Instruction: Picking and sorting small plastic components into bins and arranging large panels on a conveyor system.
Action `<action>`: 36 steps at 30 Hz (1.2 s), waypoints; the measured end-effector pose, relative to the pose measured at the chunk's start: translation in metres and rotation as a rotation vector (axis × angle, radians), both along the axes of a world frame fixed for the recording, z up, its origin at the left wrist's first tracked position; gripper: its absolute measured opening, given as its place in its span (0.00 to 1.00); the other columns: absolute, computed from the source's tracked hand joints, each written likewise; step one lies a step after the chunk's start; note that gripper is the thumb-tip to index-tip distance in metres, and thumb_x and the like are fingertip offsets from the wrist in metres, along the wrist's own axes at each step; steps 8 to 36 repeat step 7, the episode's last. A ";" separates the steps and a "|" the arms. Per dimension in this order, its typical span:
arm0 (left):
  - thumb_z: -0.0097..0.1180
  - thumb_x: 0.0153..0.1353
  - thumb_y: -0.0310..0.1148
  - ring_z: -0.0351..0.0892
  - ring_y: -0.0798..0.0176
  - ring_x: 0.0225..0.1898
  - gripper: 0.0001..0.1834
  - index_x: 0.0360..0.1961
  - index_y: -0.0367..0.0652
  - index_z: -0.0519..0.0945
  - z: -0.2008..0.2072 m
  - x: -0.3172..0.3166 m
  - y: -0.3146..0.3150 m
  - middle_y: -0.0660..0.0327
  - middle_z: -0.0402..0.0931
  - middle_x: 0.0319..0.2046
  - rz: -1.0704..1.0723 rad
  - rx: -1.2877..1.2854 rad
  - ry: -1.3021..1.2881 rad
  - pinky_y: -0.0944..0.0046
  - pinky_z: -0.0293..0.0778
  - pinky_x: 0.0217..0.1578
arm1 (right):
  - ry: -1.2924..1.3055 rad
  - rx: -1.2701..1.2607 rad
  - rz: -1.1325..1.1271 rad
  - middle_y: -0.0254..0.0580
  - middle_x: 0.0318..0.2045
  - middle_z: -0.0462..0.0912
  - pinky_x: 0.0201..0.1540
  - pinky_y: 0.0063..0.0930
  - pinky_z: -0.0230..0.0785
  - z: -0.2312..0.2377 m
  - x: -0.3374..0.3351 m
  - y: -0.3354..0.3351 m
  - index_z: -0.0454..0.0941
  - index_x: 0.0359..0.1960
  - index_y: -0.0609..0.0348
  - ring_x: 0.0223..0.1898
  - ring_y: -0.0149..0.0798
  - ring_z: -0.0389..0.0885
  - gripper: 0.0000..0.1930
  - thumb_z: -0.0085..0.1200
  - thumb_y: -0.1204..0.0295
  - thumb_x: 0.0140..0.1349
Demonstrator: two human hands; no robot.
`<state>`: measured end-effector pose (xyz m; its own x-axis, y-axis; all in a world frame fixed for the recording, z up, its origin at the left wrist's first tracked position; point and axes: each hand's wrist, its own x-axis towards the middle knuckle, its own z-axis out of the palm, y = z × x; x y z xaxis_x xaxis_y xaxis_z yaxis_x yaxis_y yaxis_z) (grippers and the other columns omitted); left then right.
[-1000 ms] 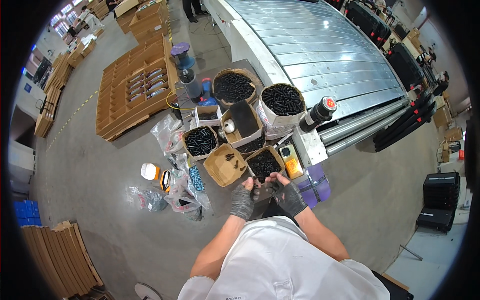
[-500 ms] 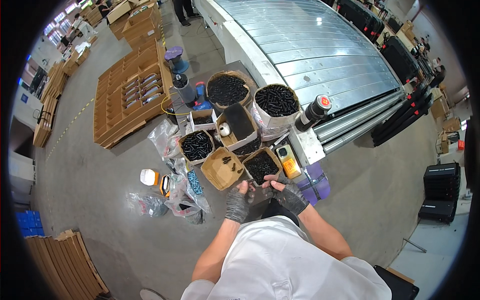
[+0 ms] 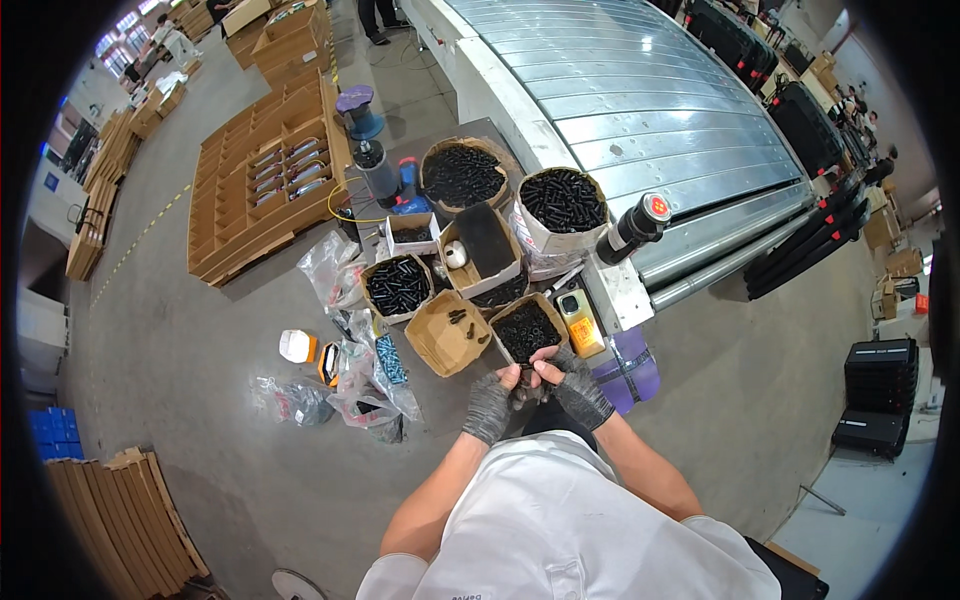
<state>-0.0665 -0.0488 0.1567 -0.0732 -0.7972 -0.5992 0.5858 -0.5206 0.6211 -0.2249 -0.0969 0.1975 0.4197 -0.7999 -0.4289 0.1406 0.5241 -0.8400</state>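
Observation:
My left hand [image 3: 496,392] and my right hand [image 3: 562,380], both in grey fingerless gloves, meet at the near edge of a cardboard box [image 3: 507,345]. Thumbs and fingers are pinched together, tip to tip. Between them is something small and dark, too tiny to name. The box holds a heap of small black parts [image 3: 528,328], seemingly rings or washers. Left of it, a nearly bare cardboard box [image 3: 432,340] has several dark screws [image 3: 458,316] lying in it. Beside the right hand lies a phone [image 3: 582,322] with an orange label on it.
Boxes of black screws [image 3: 398,287] and a white sack of black bolts [image 3: 563,202] stand farther back. Plastic bags [image 3: 372,385] lie to the left, one with blue screws. A roller conveyor [image 3: 640,110] fills the far right; a divided cardboard tray [image 3: 225,215] stands far left.
My left hand has moved right, and its fingertips now meet those of my right hand. The boxes sit slightly farther right in the picture.

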 end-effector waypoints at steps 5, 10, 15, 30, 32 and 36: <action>0.56 0.63 0.45 0.71 0.74 0.25 0.16 0.33 0.42 0.81 0.013 -0.001 0.000 0.69 0.77 0.25 -0.023 -0.010 0.004 0.75 0.65 0.25 | 0.085 -0.075 -0.031 0.33 0.26 0.77 0.33 0.21 0.70 0.006 0.004 -0.001 0.72 0.45 0.60 0.31 0.28 0.77 0.12 0.53 0.68 0.63; 0.56 0.62 0.46 0.70 0.74 0.25 0.15 0.33 0.45 0.80 0.013 -0.001 0.001 0.70 0.77 0.26 -0.031 -0.009 0.005 0.75 0.65 0.25 | 0.145 -0.139 -0.040 0.33 0.26 0.78 0.34 0.21 0.71 0.005 0.004 -0.001 0.72 0.45 0.59 0.31 0.28 0.77 0.13 0.54 0.68 0.63; 0.56 0.62 0.46 0.70 0.74 0.25 0.15 0.33 0.45 0.80 0.013 -0.001 0.001 0.70 0.77 0.26 -0.031 -0.009 0.005 0.75 0.65 0.25 | 0.145 -0.139 -0.040 0.33 0.26 0.78 0.34 0.21 0.71 0.005 0.004 -0.001 0.72 0.45 0.59 0.31 0.28 0.77 0.13 0.54 0.68 0.63; 0.56 0.62 0.46 0.70 0.74 0.25 0.15 0.33 0.45 0.80 0.013 -0.001 0.001 0.70 0.77 0.26 -0.031 -0.009 0.005 0.75 0.65 0.25 | 0.145 -0.139 -0.040 0.33 0.26 0.78 0.34 0.21 0.71 0.005 0.004 -0.001 0.72 0.45 0.59 0.31 0.28 0.77 0.13 0.54 0.68 0.63; 0.56 0.62 0.46 0.70 0.74 0.25 0.15 0.33 0.45 0.80 0.013 -0.001 0.001 0.70 0.77 0.26 -0.031 -0.009 0.005 0.75 0.65 0.25 | 0.145 -0.139 -0.040 0.33 0.26 0.78 0.34 0.21 0.71 0.005 0.004 -0.001 0.72 0.45 0.59 0.31 0.28 0.77 0.13 0.54 0.68 0.63; 0.56 0.62 0.46 0.70 0.74 0.25 0.15 0.33 0.45 0.80 0.013 -0.001 0.001 0.70 0.77 0.26 -0.031 -0.009 0.005 0.75 0.65 0.25 | 0.145 -0.139 -0.040 0.33 0.26 0.78 0.34 0.21 0.71 0.005 0.004 -0.001 0.72 0.45 0.59 0.31 0.28 0.77 0.13 0.54 0.68 0.63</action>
